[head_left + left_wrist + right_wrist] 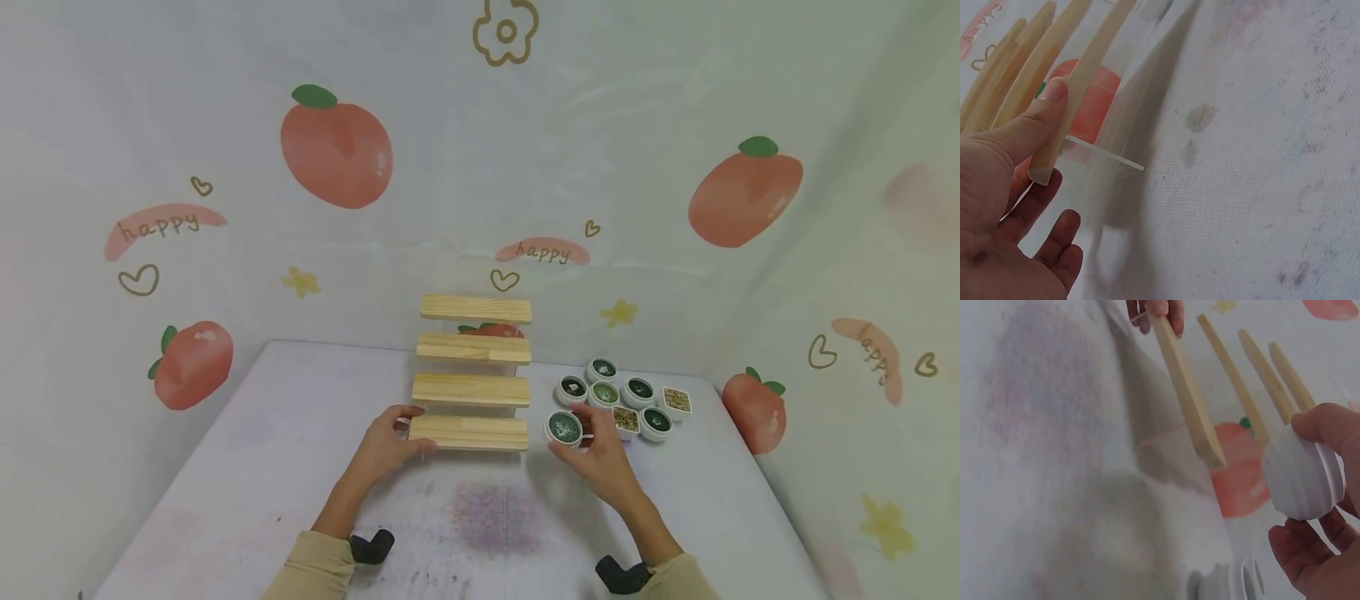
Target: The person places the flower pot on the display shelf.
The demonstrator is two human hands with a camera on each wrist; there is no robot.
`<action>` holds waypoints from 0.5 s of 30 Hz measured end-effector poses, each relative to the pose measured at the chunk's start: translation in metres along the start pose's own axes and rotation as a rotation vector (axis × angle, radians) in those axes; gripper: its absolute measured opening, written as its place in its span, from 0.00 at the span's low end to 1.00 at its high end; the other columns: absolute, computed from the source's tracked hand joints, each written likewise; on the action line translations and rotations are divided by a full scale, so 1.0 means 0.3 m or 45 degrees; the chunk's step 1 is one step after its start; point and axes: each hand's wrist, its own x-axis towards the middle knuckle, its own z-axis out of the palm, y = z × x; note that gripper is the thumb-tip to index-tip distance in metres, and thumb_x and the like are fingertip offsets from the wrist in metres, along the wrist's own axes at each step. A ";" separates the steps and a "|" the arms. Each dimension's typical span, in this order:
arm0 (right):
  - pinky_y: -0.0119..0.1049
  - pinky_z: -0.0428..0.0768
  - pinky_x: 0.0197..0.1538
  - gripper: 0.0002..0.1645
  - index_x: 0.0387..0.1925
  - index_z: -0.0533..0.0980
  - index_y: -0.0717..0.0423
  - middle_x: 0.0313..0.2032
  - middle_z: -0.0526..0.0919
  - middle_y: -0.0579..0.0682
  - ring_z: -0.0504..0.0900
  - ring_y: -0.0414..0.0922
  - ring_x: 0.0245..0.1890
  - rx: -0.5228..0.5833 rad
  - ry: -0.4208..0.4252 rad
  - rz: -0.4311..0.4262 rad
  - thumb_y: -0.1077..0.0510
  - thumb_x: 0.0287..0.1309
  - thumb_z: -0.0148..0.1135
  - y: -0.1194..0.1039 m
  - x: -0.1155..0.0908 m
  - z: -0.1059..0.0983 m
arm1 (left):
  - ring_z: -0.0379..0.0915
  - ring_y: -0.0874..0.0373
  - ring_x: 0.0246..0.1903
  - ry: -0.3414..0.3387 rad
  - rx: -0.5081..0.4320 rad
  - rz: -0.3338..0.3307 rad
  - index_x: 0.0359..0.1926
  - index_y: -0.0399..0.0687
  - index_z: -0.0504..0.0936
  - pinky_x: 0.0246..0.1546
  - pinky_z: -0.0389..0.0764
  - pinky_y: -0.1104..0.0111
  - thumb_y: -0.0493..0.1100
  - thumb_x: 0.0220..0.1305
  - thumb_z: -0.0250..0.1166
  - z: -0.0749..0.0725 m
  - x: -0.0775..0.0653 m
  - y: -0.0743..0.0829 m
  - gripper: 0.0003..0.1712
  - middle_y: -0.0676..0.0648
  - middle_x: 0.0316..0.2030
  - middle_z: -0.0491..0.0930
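Note:
A tiered stand with several pale wooden shelf boards (471, 389) and clear supports stands upright near the back of the table. My left hand (384, 446) grips the left end of its lowest board (468, 433); in the left wrist view the thumb (1054, 94) lies on one face and fingers are under the other. To the right of the stand, my right hand (603, 462) holds a small round white pot (564, 427) with green contents, off the table. The right wrist view shows the pot's ribbed side (1304, 475) between thumb and fingers.
Behind the right hand several round white pots (639, 392) with dark or green contents stand grouped, along with two square white pots (677, 402) with tan, grainy contents. A printed cloth (450, 192) hangs behind the white, stained table (337, 375).

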 end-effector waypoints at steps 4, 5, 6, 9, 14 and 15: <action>0.34 0.81 0.46 0.41 0.63 0.70 0.64 0.52 0.72 0.58 0.76 0.43 0.47 0.059 0.003 -0.034 0.60 0.49 0.79 -0.032 0.014 0.036 | 0.73 0.43 0.61 -0.002 0.004 0.003 0.63 0.51 0.78 0.54 0.79 0.48 0.56 0.48 0.82 0.000 -0.001 0.005 0.42 0.41 0.65 0.76; 0.33 0.81 0.46 0.40 0.62 0.71 0.64 0.52 0.72 0.58 0.76 0.43 0.46 0.070 0.005 -0.049 0.60 0.49 0.79 -0.040 0.017 0.046 | 0.73 0.43 0.61 -0.001 0.004 0.001 0.63 0.51 0.78 0.54 0.79 0.48 0.56 0.48 0.82 -0.001 -0.002 0.007 0.42 0.40 0.65 0.76; 0.33 0.81 0.46 0.39 0.61 0.71 0.64 0.52 0.73 0.58 0.76 0.43 0.46 0.084 0.005 -0.067 0.60 0.49 0.79 -0.047 0.021 0.055 | 0.73 0.43 0.61 0.001 0.009 0.001 0.63 0.51 0.78 0.55 0.79 0.48 0.56 0.48 0.82 -0.001 -0.002 0.009 0.42 0.40 0.65 0.76; 0.31 0.80 0.45 0.37 0.60 0.72 0.61 0.52 0.72 0.57 0.75 0.44 0.46 0.129 -0.008 -0.114 0.60 0.49 0.80 -0.066 0.033 0.084 | 0.73 0.41 0.62 0.005 0.021 0.001 0.63 0.51 0.78 0.55 0.78 0.47 0.56 0.48 0.82 -0.003 -0.003 0.012 0.41 0.39 0.65 0.76; 0.35 0.82 0.45 0.38 0.60 0.73 0.56 0.52 0.71 0.56 0.76 0.46 0.47 0.184 -0.054 -0.151 0.59 0.49 0.81 -0.095 0.049 0.134 | 0.72 0.40 0.61 0.015 0.017 0.014 0.63 0.49 0.79 0.55 0.78 0.46 0.54 0.48 0.82 0.000 -0.004 0.009 0.41 0.38 0.65 0.76; 0.36 0.82 0.45 0.38 0.60 0.73 0.55 0.52 0.71 0.56 0.76 0.46 0.47 0.192 -0.061 -0.153 0.59 0.48 0.81 -0.100 0.051 0.144 | 0.72 0.40 0.62 0.014 0.007 0.007 0.63 0.50 0.79 0.56 0.78 0.47 0.54 0.48 0.82 0.002 -0.004 0.009 0.41 0.39 0.65 0.76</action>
